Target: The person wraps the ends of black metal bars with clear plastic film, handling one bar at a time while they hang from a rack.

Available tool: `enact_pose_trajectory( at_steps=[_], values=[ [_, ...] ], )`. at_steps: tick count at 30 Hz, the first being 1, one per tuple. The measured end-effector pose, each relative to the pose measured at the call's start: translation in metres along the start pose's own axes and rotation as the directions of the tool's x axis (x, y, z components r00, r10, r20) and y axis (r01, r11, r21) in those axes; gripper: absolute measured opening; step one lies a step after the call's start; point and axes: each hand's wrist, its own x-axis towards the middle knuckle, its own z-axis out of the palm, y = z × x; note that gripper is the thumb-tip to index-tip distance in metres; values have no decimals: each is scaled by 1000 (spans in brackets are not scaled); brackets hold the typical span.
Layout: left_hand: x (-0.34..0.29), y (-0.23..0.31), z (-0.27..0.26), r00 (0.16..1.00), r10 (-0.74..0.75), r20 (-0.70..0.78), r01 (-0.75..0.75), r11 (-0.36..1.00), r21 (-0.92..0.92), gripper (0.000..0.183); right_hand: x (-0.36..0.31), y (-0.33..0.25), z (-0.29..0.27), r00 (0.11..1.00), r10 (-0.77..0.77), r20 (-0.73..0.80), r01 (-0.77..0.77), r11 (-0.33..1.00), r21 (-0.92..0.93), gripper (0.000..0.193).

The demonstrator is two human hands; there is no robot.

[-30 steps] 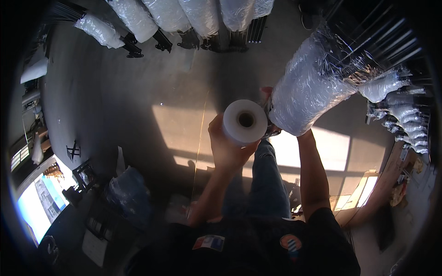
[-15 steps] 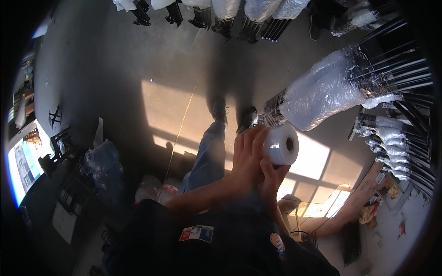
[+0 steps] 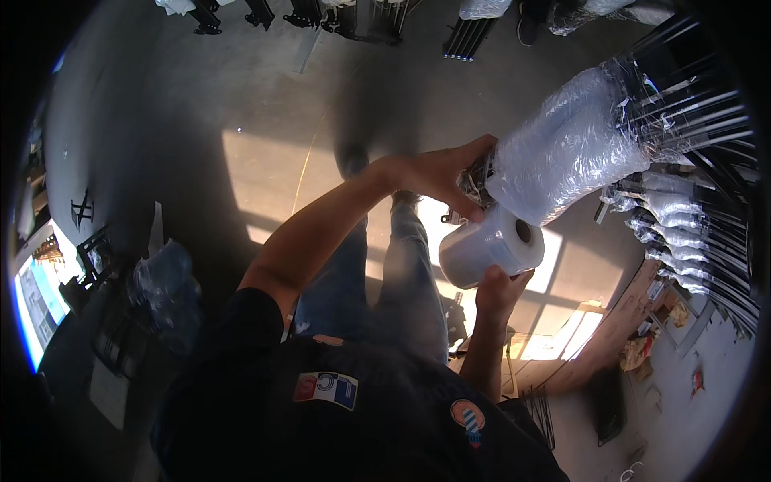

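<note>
My right hand (image 3: 499,291) supports a roll of clear stretch film (image 3: 474,255) from its lower right side, thumb pressed on the wound film. The roll's open core faces right. Just above it, my left hand (image 3: 438,175) spreads thumb and fingers wide across the dark near end (image 3: 479,181) of a film-wrapped bundle (image 3: 558,153). Its thumb tip is close to the top of the roll. Whether the left fingers press on the bundle is unclear, as their far side is hidden. Black rods (image 3: 691,120) stick out from the bundle's far end.
More wrapped bundles of rods (image 3: 671,221) are stacked at the right. Black metal parts (image 3: 301,14) and rods line the far edge, near another person's shoe (image 3: 527,28). Blue plastic wrap (image 3: 167,277) lies at left. Cardboard (image 3: 590,345) is at lower right.
My left hand has come off the film roll and moved up to the bundle's end. The roll, now in my right hand alone, has tilted and shows more of its side. The view has shifted slightly.
</note>
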Motion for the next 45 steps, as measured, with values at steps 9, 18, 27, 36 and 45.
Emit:
enact_pose_trajectory(
  at_steps=[9, 18, 27, 36, 45],
  values=[
    [-10, 2, 17, 988, -106, -112, 111, 993, 37, 84, 15, 8, -30, 989, 135, 59, -147, 938, 315, 75],
    [-35, 3, 35, 959, -166, -231, 204, 967, 152, 101, 31, -6, -24, 936, 226, 271, -303, 909, 287, 68],
    [-34, -1, 61, 894, -117, -432, 208, 963, 169, 91, 28, -12, -25, 950, 232, 208, -289, 906, 310, 67],
    [-28, -9, 57, 868, -138, -477, 241, 957, 163, 85, 31, -11, -28, 921, 271, 279, -349, 891, 289, 63],
    [4, -28, 68, 755, 68, -653, -4, 995, 99, 74, 38, -14, -31, 911, 306, 279, -392, 851, 350, 66]
  ],
)
